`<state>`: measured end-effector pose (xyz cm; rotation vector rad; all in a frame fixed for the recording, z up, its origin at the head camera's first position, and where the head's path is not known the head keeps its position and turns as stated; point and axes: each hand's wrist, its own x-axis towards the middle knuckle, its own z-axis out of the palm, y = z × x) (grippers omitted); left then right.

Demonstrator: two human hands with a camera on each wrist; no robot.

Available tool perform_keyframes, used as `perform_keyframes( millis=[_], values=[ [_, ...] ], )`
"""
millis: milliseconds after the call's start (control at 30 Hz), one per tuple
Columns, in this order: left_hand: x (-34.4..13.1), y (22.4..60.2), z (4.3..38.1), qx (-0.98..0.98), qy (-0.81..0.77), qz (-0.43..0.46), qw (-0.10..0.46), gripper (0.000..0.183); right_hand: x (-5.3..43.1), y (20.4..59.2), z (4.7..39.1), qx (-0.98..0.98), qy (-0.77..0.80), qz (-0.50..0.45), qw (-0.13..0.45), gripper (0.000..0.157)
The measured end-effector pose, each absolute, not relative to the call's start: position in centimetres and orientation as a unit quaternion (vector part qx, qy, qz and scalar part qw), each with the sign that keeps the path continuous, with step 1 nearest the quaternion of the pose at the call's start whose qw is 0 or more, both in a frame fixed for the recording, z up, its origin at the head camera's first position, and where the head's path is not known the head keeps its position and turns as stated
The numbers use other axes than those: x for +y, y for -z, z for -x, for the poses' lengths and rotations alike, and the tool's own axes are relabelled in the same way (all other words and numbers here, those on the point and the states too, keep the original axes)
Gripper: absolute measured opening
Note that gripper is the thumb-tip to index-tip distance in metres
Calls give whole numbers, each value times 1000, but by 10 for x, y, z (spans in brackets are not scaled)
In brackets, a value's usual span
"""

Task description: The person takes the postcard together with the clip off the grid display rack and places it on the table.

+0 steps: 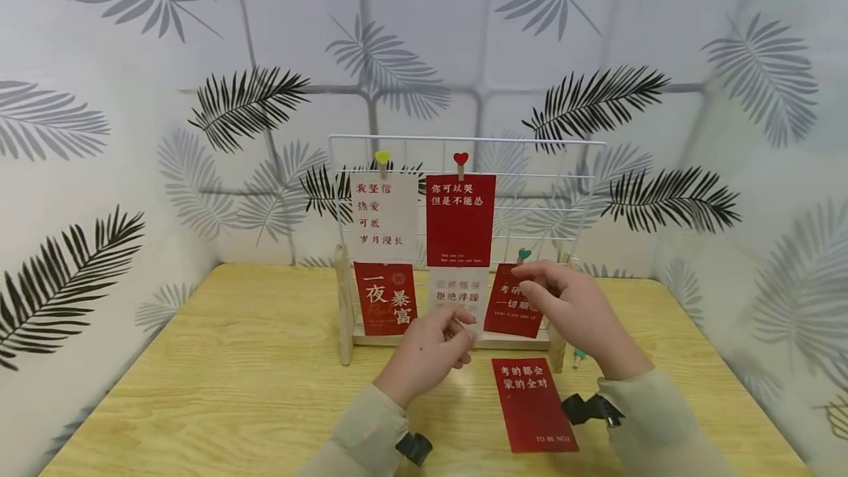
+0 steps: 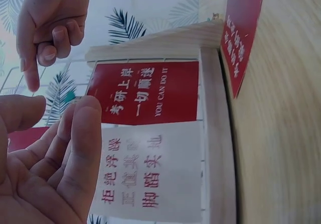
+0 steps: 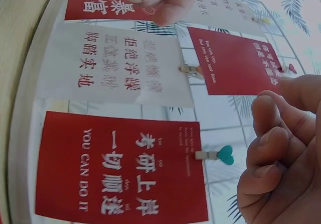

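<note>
On a white wire grid rack (image 1: 543, 140) with a wooden base, a lower-right red card (image 3: 120, 169) hangs from a small wooden clothespin with a teal heart (image 3: 225, 155). Beside this card and clip is my right hand (image 1: 576, 311), fingers loosely curled and holding nothing. My left hand (image 1: 427, 352) hovers before a white card with red writing (image 2: 150, 174), its fingers relaxed with nothing between them. Flat on the table below lies another red card (image 1: 536, 411), near the right wrist. In the head view the right hand covers part of the hanging red card.
The upper row has a white card (image 1: 384, 223) under a yellow heart clip (image 1: 382, 158) and a red card (image 1: 460, 223) under a red heart clip (image 1: 461, 159). Another red card (image 1: 380, 300) hangs lower left. A small teal clip (image 1: 578, 356) lies right of the rack on the wooden table (image 1: 232, 389).
</note>
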<state>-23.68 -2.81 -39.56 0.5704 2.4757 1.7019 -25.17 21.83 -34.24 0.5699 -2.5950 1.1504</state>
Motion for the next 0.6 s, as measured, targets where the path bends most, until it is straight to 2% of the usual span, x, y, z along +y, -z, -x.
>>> perform_keyframes(
  millis=[233, 367, 600],
  values=[
    [-38, 379, 235, 797, -574, -189, -17, 28, 207, 328, 256, -885, -391, -217, 128, 30],
    [-40, 372, 236, 788, -584, -191, -28, 30, 198, 325, 258, -880, -396, -221, 138, 26],
    [-50, 362, 238, 798, -573, -178, -60, 30, 190, 309, 261, -881, -385, -227, 156, 30]
  ],
)
